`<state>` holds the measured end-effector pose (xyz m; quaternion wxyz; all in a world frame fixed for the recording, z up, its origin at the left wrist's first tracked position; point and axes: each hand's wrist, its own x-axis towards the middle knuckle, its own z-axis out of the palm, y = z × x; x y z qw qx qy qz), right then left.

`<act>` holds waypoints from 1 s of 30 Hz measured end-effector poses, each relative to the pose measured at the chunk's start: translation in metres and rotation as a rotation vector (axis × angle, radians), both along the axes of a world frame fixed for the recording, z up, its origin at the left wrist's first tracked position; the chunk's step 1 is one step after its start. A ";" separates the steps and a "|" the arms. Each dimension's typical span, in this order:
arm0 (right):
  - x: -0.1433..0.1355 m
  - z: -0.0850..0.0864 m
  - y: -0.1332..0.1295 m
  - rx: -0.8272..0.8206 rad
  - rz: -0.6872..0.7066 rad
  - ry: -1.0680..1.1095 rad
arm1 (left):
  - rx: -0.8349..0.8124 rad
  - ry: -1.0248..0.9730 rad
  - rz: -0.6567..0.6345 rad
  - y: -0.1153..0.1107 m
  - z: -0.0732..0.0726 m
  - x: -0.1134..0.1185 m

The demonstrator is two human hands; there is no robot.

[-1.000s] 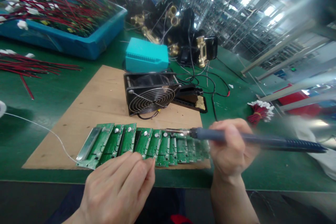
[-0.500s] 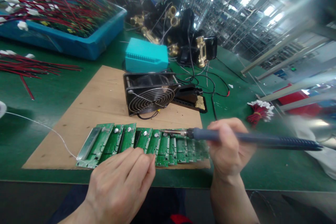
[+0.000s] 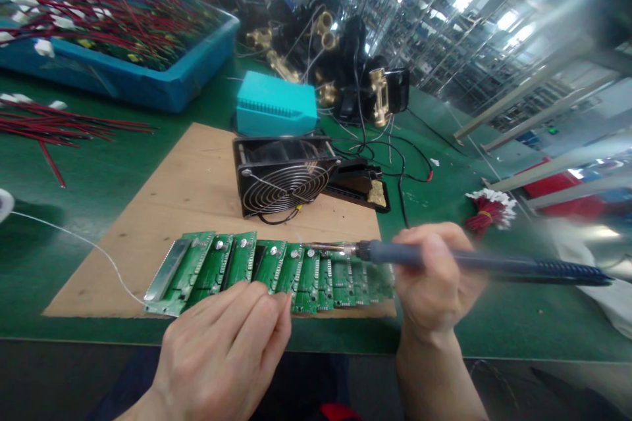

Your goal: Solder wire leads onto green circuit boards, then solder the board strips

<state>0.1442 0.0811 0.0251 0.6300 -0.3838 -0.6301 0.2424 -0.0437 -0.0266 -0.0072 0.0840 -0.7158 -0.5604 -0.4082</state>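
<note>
A row of overlapping green circuit boards (image 3: 309, 283) lies along the front of a cardboard sheet (image 3: 168, 177). In my right hand (image 3: 437, 276) is a soldering iron (image 3: 395, 254), held nearly level and pointing left. Its metal tip is over the upper part of the boards, near the round silvery spots; contact is hard to judge. My left hand (image 3: 227, 342) is closed over the front edge of the boards. Solder wire (image 3: 93, 243) runs from a white spool (image 3: 4, 205) at the left and passes under that hand, its fingertips hidden from me.
Behind the boards stand a black fan (image 3: 286, 177), a teal box (image 3: 276, 105) and an iron stand with a sponge (image 3: 376, 193). A blue bin (image 3: 197, 72) of red wires is at the back left. Brass fittings (image 3: 379, 95) lie behind; a wire bundle (image 3: 486, 210) sits right.
My right hand and the soldering iron have shifted slightly to the right. My left hand has moved a little left and down, still closed. The boards stay put.
</note>
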 end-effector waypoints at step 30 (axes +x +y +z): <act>0.000 0.002 0.004 0.008 -0.100 -0.034 | 0.003 0.002 0.003 0.001 -0.001 0.000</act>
